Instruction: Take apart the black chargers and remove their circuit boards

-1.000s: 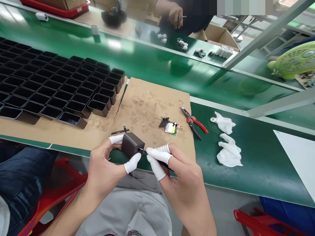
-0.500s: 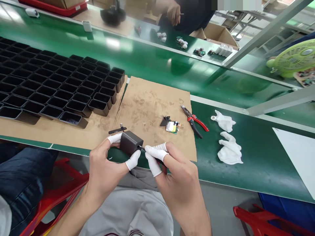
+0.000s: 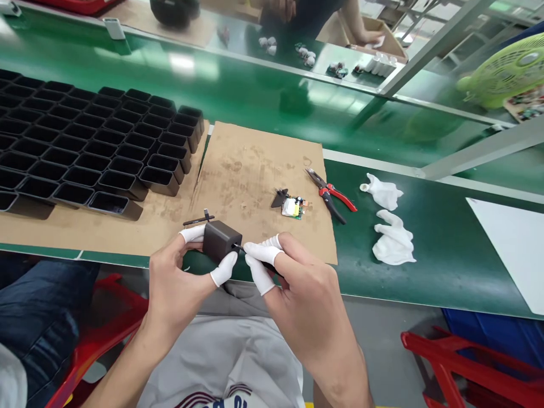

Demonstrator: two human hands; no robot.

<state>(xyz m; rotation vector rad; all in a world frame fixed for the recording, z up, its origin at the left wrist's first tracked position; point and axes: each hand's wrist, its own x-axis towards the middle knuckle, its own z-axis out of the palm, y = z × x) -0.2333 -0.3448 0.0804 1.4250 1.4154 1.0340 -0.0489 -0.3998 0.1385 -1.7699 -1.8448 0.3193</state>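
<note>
My left hand (image 3: 178, 277) pinches a small black plastic cube housing (image 3: 220, 240) between white-capped thumb and forefinger, just above the near edge of the cardboard sheet (image 3: 255, 175). My right hand (image 3: 297, 283) is closed on a thin dark tool (image 3: 238, 248) whose tip touches the cube's right side. A small circuit board (image 3: 293, 207) with a black piece beside it lies on the cardboard further out. A thin black strip (image 3: 199, 219) rests just beyond the cube.
Rows of empty black housings (image 3: 97, 147) fill the left. Red-handled cutters (image 3: 331, 195) and white gloves (image 3: 393, 243) lie on the green bench at right. A white sheet (image 3: 514, 243) sits at far right. Another person's hands (image 3: 280, 8) work across the conveyor. A green fan (image 3: 505, 73) stands at the back.
Both hands with the cube and tool have shifted slightly left and away; the camera view has tilted, and the person across has moved an arm to the right.
</note>
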